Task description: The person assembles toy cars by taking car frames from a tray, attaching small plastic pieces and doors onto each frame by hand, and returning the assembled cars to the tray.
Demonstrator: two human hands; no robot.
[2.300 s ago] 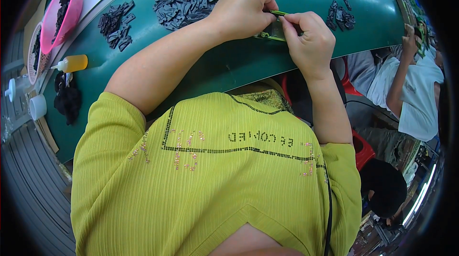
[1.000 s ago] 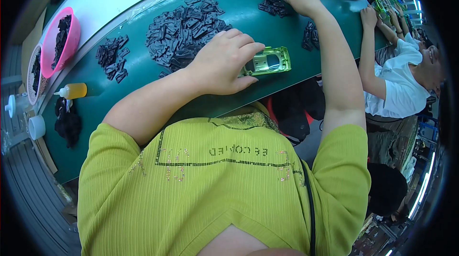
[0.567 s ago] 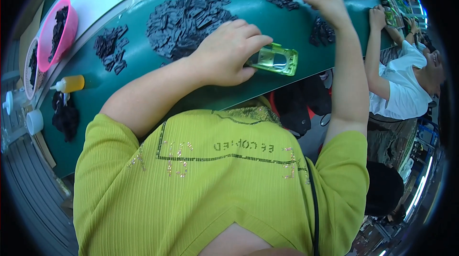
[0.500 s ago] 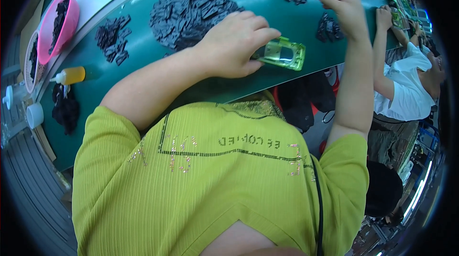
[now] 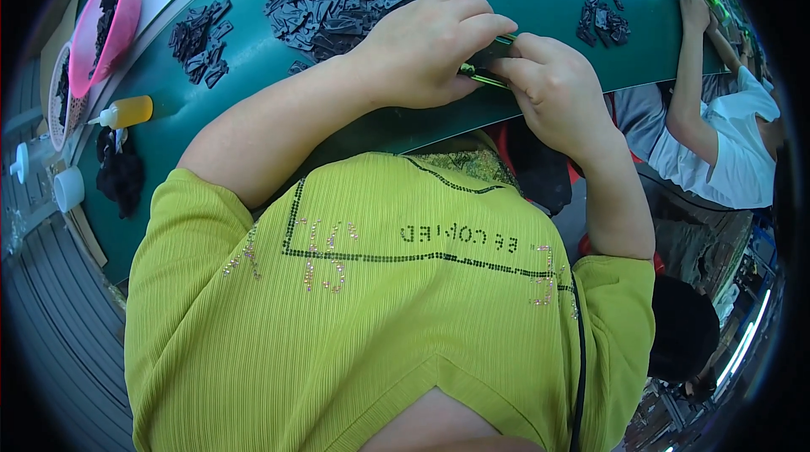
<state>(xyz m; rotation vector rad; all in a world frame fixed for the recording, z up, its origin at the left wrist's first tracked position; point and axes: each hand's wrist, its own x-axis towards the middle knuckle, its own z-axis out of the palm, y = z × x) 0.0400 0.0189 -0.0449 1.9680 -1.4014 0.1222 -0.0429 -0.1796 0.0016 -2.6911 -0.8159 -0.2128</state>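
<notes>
- Bright, even light from overhead fills the scene; the green table (image 5: 253, 56) and the yellow-green shirt (image 5: 380, 300) show clear, saturated colour.
- Soft shadow lies under the left hand (image 5: 422, 51) and right hand (image 5: 553, 85), and along the table's near edge.
- A pale sheen glares off the table top at the upper left.
- Strong fisheye bending (the table edge curves like a bow), with a black vignette round the rim.
- The centre is sharp; the far-right lamps (image 5: 742, 342) smear into streaks.
</notes>
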